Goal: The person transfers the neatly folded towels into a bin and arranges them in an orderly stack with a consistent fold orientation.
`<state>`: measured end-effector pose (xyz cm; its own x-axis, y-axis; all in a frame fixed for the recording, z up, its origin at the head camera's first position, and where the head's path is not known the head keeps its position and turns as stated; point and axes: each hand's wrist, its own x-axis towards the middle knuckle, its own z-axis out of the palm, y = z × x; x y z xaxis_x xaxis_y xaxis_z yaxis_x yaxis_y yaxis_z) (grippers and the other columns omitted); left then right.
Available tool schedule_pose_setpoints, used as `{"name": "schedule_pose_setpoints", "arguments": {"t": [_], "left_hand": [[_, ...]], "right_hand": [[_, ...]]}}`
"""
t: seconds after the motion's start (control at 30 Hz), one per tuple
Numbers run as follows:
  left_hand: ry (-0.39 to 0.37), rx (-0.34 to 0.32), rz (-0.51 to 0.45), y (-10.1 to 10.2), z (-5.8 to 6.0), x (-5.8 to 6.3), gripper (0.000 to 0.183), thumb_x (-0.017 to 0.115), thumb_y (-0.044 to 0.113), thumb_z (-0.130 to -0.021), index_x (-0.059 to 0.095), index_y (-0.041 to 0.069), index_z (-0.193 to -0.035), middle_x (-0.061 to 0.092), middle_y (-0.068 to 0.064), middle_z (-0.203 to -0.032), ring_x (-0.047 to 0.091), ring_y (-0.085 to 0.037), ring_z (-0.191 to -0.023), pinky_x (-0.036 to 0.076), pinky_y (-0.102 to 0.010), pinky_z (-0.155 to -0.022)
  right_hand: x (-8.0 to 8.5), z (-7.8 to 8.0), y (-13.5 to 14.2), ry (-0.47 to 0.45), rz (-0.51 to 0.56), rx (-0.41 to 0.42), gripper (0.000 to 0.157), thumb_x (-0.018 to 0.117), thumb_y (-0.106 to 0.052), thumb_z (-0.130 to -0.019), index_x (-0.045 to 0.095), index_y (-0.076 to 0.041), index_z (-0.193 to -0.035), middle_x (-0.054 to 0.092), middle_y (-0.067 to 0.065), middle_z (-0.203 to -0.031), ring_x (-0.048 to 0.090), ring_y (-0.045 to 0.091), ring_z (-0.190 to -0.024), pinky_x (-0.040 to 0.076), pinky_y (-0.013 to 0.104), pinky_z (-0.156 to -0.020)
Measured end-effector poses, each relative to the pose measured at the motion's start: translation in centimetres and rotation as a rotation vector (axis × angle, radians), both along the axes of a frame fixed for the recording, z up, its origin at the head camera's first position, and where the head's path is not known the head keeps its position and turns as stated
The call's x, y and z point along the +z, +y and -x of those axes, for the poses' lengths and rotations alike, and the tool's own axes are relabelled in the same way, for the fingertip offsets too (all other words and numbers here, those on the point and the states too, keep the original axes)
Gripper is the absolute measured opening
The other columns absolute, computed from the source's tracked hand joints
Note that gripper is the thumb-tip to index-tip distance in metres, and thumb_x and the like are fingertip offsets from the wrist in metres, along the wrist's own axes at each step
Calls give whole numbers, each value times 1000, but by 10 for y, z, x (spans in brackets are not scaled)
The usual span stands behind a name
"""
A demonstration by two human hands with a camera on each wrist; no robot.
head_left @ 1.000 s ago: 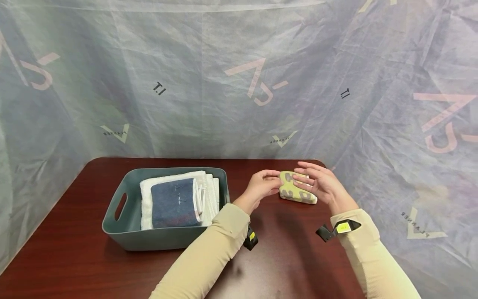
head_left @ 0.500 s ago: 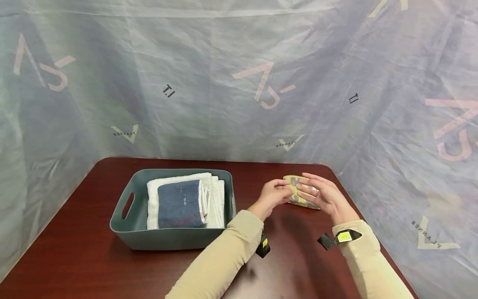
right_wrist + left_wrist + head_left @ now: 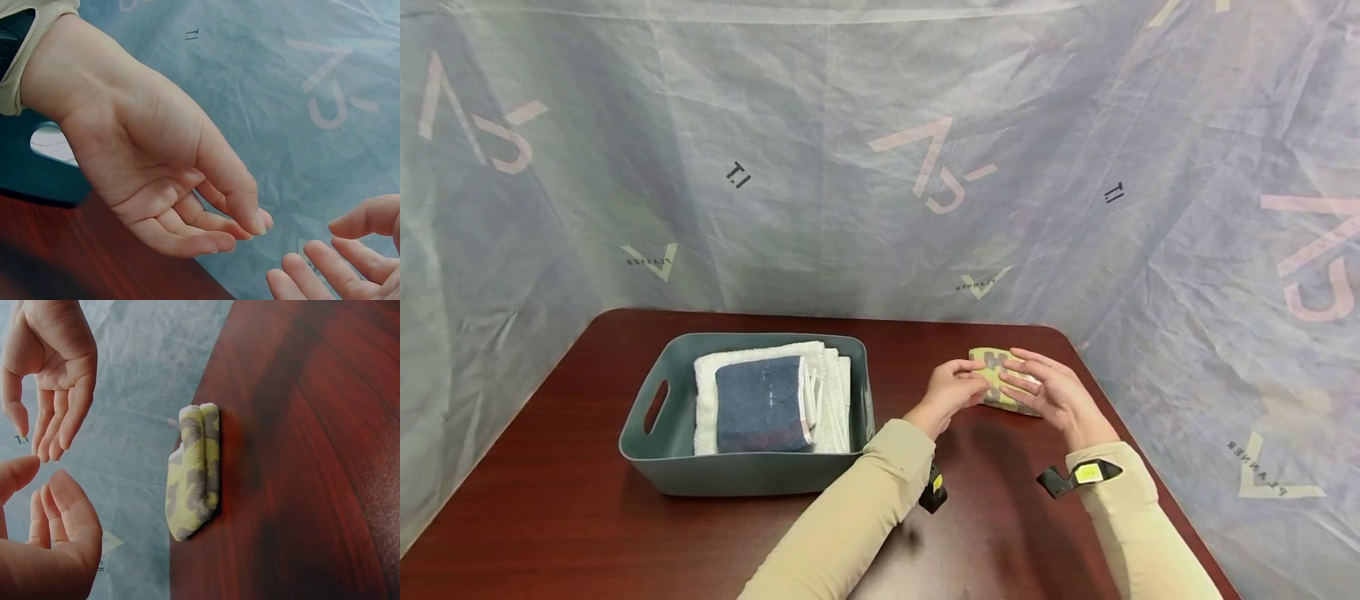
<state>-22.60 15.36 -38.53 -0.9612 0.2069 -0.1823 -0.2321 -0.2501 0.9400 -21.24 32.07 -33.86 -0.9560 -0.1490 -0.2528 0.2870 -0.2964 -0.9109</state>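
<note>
A folded yellow-green towel with grey patches lies on the table toward the back right. In the head view my left hand overlaps the towel's left side, thumb and fingers loosely bent with nothing between them. My right hand overlaps its right side, fingers spread and relaxed. From the left wrist view, both hands hang in the air, apart from the folded towel. The right wrist view shows the left hand and the right hand facing each other, fingertips apart and both holding nothing.
A grey-green basket stands to the left on the dark red-brown table. Inside it are a folded blue towel and white towels. A printed grey sheet hangs behind the table and along its sides.
The camera view has shifted slightly, moving the basket and towel a little to the right in the picture. Both hands keep nearly the same pose beside the towel.
</note>
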Motion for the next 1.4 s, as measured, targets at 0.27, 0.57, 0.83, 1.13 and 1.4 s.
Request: {"name": "schedule_pose_setpoints", "arguments": {"t": [0.27,0.57,0.83,1.13,1.4], "left_hand": [[-10,-12,6,16,6,-14,30,69,1,-76,65,4,-106,63,-5,-81,63,-15,-70,54,-33,-71],[-11,5,22,23,12,-28,28,69,-2,-73,67,7,-100,63,-5,-82,65,-25,-77,54,-28,-65],[-24,29,47,17,19,-42,29,69,-1,-76,66,5,-105,65,-5,-84,64,-31,-86,54,-33,-71],[-11,0,66,16,26,-52,37,66,0,-79,60,0,-116,65,-11,-96,63,-28,-90,53,-29,-70],[-20,-15,78,11,38,-64,44,61,4,-84,54,2,-127,54,-20,-123,57,-30,-102,49,-38,-85]], "right_hand": [[-15,4,14,-11,-48,-24,20,49,-7,-96,53,-13,-115,64,1,-98,62,21,-95,46,40,-90],[-28,3,20,-59,-1,-62,23,49,-5,-95,51,-11,-117,65,3,-98,63,22,-94,45,41,-91],[-37,6,28,-70,16,-78,32,50,-5,-95,49,-9,-126,63,3,-98,62,22,-95,42,41,-94],[-46,17,43,-94,13,-135,29,50,-3,-95,70,-22,-87,63,1,-95,64,21,-92,45,38,-90],[-52,30,59,-139,-2,-219,24,50,-1,-94,65,-20,-87,60,4,-97,63,20,-92,42,38,-94]]}}
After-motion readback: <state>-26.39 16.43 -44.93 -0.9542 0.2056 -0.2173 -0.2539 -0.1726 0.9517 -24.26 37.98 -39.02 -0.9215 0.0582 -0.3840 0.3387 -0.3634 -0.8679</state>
